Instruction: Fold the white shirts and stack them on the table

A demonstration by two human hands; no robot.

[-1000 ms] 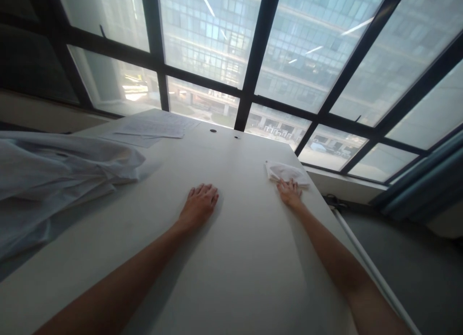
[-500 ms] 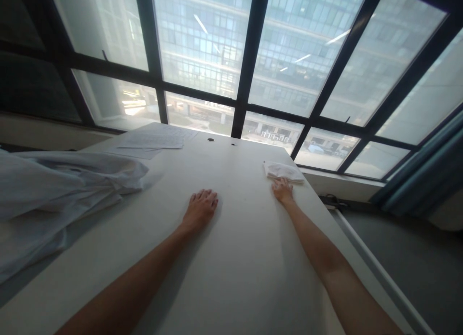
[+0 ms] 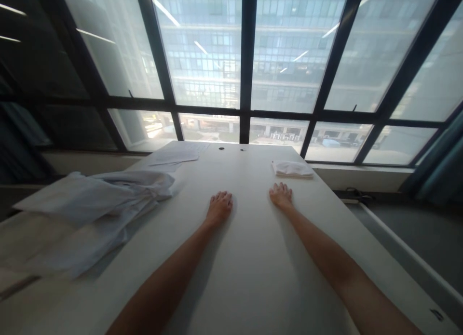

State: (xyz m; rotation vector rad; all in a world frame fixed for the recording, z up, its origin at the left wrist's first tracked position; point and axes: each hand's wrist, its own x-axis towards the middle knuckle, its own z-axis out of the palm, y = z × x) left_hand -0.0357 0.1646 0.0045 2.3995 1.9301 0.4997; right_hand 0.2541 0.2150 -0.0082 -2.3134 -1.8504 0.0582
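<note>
My left hand [image 3: 220,207] lies palm down on the white table [image 3: 249,258], its fingers stretched forward and holding nothing. To its right, my right hand [image 3: 281,196] also rests on the tabletop with fingers spread and nothing in them. Just beyond the right fingertips is a flat white folded cloth or tissue pack [image 3: 292,169]; a small gap separates it from the hand. A crumpled whitish garment or cloth [image 3: 108,200] is heaped on the left side of the table, apart from my left hand.
Sheets of paper [image 3: 173,156] lie at the far left of the table. Two small round holes, one of them a dark grommet [image 3: 221,148], sit near the far edge. Beyond stands a large window with black frames [image 3: 246,74]. A blue-grey curtain [image 3: 434,176] hangs at the right.
The view has levelled and turned a little left. My right hand has drawn back from the folded white cloth or pack, which its fingertips were touching. My left hand stays flat on the table.
</note>
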